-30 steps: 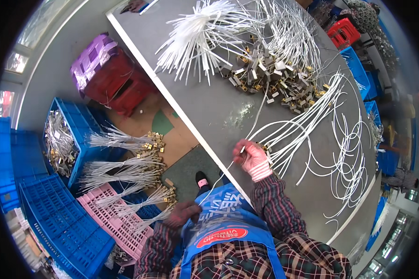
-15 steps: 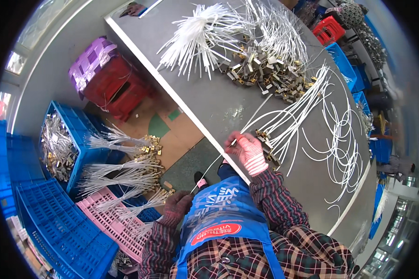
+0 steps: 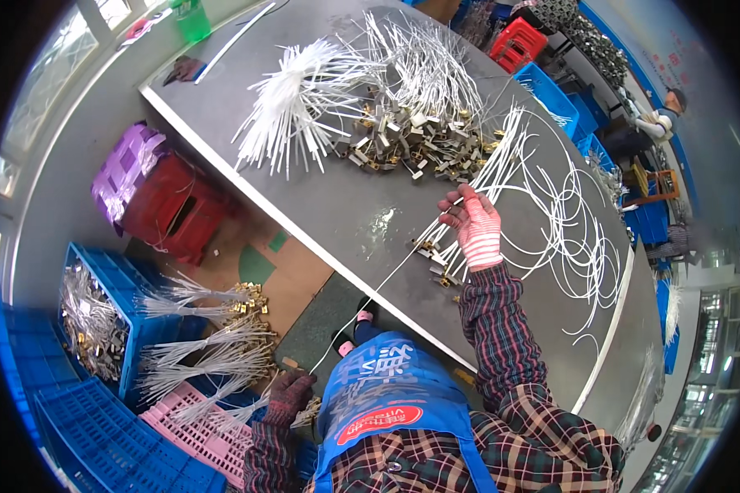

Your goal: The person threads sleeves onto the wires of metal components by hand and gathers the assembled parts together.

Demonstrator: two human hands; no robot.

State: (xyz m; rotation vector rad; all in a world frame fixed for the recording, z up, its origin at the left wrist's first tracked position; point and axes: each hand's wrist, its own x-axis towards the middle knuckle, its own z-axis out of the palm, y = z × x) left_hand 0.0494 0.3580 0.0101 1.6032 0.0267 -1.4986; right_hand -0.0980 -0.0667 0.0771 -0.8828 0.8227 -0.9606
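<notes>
My left hand (image 3: pixel 292 393), in a dark reddish glove, is closed low beside the blue apron. From it a thin white cable (image 3: pixel 375 289) crosses the table edge up toward my right hand (image 3: pixel 478 226). That hand wears a striped pink-and-white glove, and its bent fingers close at the cable's upper stretch; the exact grip is partly hidden. Under and beside it lies a loose bundle of white cables (image 3: pixel 501 168), with small metal pieces (image 3: pixel 445 278) at its near end. Farther off sits a heap of brass and grey metal clips (image 3: pixel 423 140).
White cable bunches (image 3: pixel 292 103) lie on the grey table (image 3: pixel 320 205). Looped cables (image 3: pixel 579 238) spread to the right. At left are a red stool (image 3: pixel 177 205), a blue crate (image 3: pixel 131 320), a pink basket (image 3: pixel 197 427) and clip-ended bunches (image 3: pixel 214 349). A person (image 3: pixel 661 123) is far right.
My right hand has moved up and right, away from the table edge to the cable bundle. My left hand has shifted lower left, and the cable between them spans a longer stretch. The view has shifted too.
</notes>
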